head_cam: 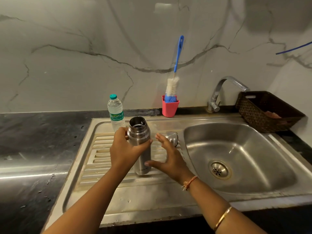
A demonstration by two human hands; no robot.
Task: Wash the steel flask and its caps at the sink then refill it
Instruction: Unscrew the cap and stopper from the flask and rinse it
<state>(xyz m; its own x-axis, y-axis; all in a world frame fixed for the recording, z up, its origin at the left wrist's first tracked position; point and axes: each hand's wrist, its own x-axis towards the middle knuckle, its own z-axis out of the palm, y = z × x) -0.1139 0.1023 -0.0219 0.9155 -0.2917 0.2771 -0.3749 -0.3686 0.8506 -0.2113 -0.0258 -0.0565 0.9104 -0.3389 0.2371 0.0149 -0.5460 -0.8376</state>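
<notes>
One steel flask (139,135) stands upright on the drainboard (101,149), uncapped, likely ready for washing. The left hand (124,152) is wrapped round the flask's upper body to steady it. The right hand (170,159) is spread, gripping nothing, with only its thumb at the flask's lower side. One cap (173,138) lies just right of the flask, and the basin (253,149) lies further right. Behind the flask stand one water bottle (116,112), probably for refilling, and one brush (172,85) in one pink cup (169,108).
</notes>
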